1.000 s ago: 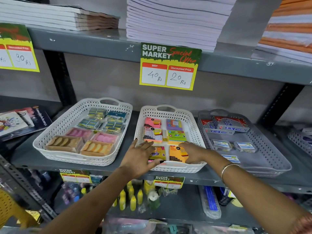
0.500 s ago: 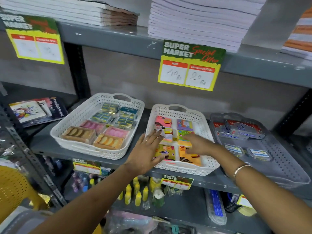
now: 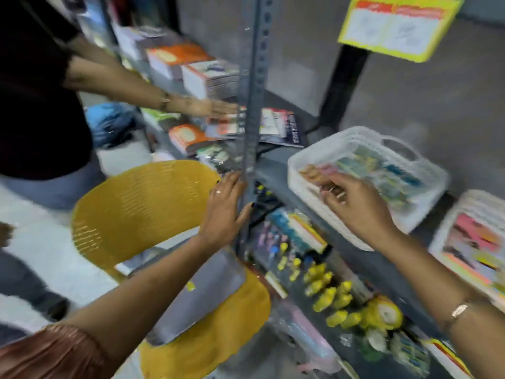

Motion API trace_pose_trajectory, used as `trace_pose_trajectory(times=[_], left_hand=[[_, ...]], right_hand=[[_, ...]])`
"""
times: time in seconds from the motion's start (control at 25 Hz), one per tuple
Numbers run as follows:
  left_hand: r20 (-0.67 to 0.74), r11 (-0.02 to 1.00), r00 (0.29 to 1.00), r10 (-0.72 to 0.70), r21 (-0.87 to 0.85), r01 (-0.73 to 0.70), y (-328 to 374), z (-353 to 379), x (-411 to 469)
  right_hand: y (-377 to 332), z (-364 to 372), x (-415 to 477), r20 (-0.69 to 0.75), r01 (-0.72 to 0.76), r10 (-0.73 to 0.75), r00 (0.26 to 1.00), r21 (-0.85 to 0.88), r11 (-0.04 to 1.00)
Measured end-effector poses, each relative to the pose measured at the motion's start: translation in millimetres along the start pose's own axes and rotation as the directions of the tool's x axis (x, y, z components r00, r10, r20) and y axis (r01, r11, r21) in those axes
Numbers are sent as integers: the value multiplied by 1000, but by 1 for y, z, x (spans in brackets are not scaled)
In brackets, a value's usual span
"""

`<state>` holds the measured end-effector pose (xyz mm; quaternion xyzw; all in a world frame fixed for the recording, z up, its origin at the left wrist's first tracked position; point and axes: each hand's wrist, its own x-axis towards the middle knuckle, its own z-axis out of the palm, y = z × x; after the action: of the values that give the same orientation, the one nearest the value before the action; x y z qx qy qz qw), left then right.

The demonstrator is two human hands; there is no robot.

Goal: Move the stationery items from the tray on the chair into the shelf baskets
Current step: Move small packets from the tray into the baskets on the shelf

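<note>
The picture is blurred by motion. A grey tray (image 3: 207,294) lies on the seat of a yellow chair (image 3: 142,203), partly under my left forearm; its contents are hidden. My left hand (image 3: 224,212) is open with fingers spread, above the chair and beside the shelf's grey upright post (image 3: 252,127). My right hand (image 3: 355,206) hovers empty, fingers loosely apart, over the near edge of a white basket (image 3: 308,165) of small coloured packs. A second white basket (image 3: 448,231) with bright pads sits at the right edge.
Another person in a dark top stands at the left, their hand (image 3: 216,108) on stacked books. The lower shelf holds yellow glue bottles (image 3: 330,296) and packets. A yellow price sign (image 3: 399,23) hangs at the top right.
My view has swung left and down, from the baskets to the chair. Both hands have left the middle basket; the left is now over the chair, the right over the left basket.
</note>
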<state>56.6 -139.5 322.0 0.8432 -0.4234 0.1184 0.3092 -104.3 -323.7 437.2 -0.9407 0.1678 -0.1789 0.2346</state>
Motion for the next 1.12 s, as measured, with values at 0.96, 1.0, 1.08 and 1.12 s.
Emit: trace_pose_trajectory(times=[0.96, 1.0, 1.08, 1.12], left_hand=[[540, 925, 775, -327, 349, 147, -298, 93, -311], [536, 925, 779, -325, 352, 144, -299, 95, -312], [533, 922, 780, -329, 359, 143, -301, 96, -314], [536, 921, 778, -329, 362, 141, -302, 96, -314]], right_hand=[[-29, 566, -46, 803, 563, -306, 511, -45, 825], [-29, 568, -47, 793, 606, -325, 516, -70, 792], [-32, 568, -47, 784, 636, -316, 534, -126, 762], [-32, 566, -46, 778, 632, -309, 547, -142, 762]])
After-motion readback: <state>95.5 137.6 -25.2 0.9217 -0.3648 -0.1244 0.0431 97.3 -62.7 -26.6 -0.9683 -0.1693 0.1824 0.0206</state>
